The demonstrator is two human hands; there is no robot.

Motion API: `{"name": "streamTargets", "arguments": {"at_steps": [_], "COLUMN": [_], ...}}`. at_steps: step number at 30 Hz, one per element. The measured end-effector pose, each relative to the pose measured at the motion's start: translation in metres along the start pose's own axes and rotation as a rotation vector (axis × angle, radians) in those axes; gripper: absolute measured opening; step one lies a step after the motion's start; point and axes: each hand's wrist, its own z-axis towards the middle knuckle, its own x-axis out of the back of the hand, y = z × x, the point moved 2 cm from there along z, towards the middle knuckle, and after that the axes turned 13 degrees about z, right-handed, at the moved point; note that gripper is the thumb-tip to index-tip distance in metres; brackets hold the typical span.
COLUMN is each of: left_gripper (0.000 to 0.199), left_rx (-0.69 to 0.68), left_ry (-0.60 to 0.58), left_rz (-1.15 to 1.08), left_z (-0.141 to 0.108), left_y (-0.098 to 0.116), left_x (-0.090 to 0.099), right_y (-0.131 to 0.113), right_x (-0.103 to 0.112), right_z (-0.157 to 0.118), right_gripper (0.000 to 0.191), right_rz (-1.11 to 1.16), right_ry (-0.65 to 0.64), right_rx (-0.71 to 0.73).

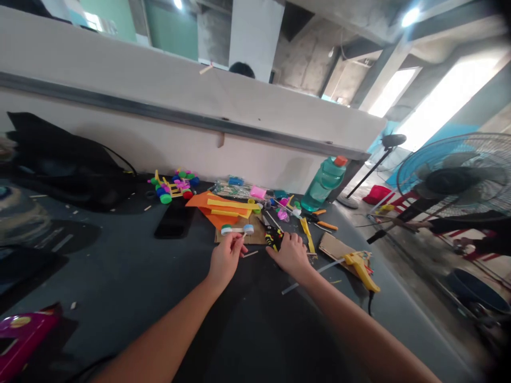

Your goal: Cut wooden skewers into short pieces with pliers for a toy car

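Note:
My left hand (225, 260) pinches a small piece made of a pale stick with bottle caps at its ends. One cap (226, 229) is white and green, the other (248, 229) white and light blue. Black-and-yellow pliers (273, 235) lie between the thumb and curled fingers of my right hand (293, 254), whose grip is partly hidden. Beneath both is a piece of brown cardboard (257, 236). Orange paper (219, 215) with yellow strips (233, 206) lies just behind my left hand.
A yellow glue gun (361, 268) rests on cardboard at the right, a glue stick (309, 276) before it. Behind stand a green bottle (324, 183) and colourful cap toys (175, 186). A black phone (174, 221) lies left; a fan (455, 178) stands beyond the table edge.

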Motion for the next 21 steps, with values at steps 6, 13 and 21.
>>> {"name": "streamTargets", "arguments": {"at_steps": [6, 13, 21], "left_gripper": [0.021, 0.012, 0.017], "left_rx": [0.053, 0.004, 0.005], "left_ry": [0.049, 0.167, -0.069], "left_rz": [0.015, -0.020, -0.077], "left_z": [0.001, 0.001, -0.007], "left_y": [0.002, 0.003, 0.010], "left_x": [0.002, 0.006, -0.007], "right_y": [-0.019, -0.047, -0.019], "right_x": [0.015, -0.010, 0.000], "right_z": [-0.005, -0.003, -0.010], "right_gripper": [0.029, 0.018, 0.007], "right_rz": [-0.006, 0.093, 0.458], "right_ry": [-0.119, -0.331, -0.282], "right_rx": [0.509, 0.709, 0.409]}}
